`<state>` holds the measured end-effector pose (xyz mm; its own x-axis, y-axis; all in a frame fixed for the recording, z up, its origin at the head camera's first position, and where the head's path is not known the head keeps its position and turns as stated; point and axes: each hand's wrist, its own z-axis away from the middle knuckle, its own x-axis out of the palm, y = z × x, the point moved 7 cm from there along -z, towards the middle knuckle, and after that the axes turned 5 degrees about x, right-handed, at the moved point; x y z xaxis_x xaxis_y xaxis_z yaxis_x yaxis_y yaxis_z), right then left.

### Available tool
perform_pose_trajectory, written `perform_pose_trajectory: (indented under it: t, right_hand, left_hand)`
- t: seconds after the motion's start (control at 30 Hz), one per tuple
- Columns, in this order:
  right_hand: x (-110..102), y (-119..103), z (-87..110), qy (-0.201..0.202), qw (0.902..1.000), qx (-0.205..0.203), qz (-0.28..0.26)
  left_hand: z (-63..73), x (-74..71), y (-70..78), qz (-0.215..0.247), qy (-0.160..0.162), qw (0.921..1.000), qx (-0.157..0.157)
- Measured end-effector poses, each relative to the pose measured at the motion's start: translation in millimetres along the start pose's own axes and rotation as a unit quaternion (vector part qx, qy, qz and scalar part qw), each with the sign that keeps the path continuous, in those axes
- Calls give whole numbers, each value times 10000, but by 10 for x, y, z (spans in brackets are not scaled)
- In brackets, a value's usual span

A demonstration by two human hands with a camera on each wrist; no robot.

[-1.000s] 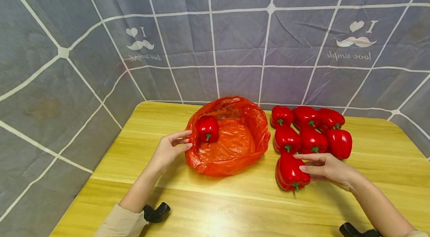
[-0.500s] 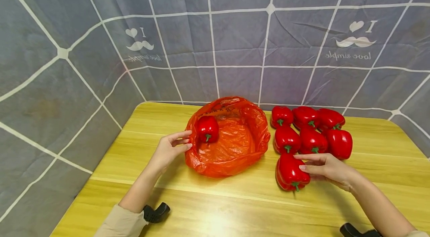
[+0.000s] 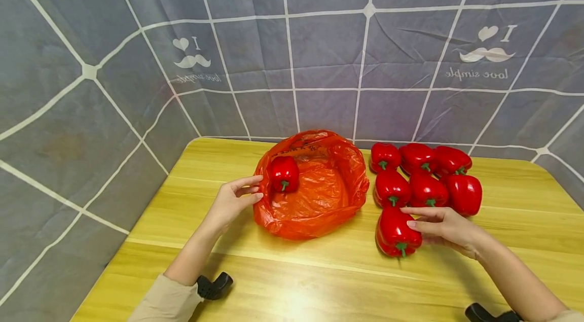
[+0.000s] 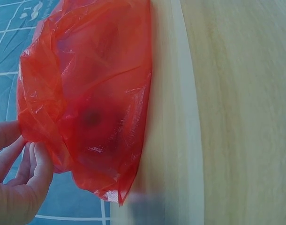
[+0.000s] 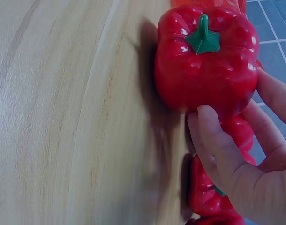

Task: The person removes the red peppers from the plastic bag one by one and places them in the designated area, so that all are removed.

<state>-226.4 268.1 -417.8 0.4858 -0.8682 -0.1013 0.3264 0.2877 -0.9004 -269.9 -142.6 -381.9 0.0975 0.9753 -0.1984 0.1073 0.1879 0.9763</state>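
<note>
A red plastic bag (image 3: 315, 223) stands with its mouth spread wide, one red bell pepper (image 3: 285, 174) inside at its left. My left hand (image 3: 232, 203) pinches the bag's left side; the left wrist view shows its fingertips (image 4: 40, 152) at the crumpled plastic. On the right, my right hand (image 3: 449, 230) holds the nearest bell pepper (image 3: 396, 233), thumb on its near side and fingers round the far side. That glossy pepper, with a green stem (image 5: 203, 40), appears to rest on the table. Parts of the right fingers are hidden behind it.
Several more red bell peppers (image 3: 426, 191) sit close together in two rows behind the held one. The wooden table (image 3: 292, 281) runs back to a grey checked curtain (image 3: 324, 53). Black wrist mounts (image 3: 214, 286) show at both forearms.
The head view has shifted very slightly. Both hands, the bag and the bell peppers stay as they were.
</note>
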Motion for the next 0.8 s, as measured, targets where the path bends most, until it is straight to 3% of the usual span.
perform_pose_trajectory:
  t: [0.33,0.8]
  right_hand:
    - [2,-84,13,54,9998,-10,174]
    - [-116,-384,127,-12,9987,-303,408]
  left_hand:
    - [-14,-1,10,39,-67,10000,29]
    - [-7,-10,18,16,-42,10000,-75]
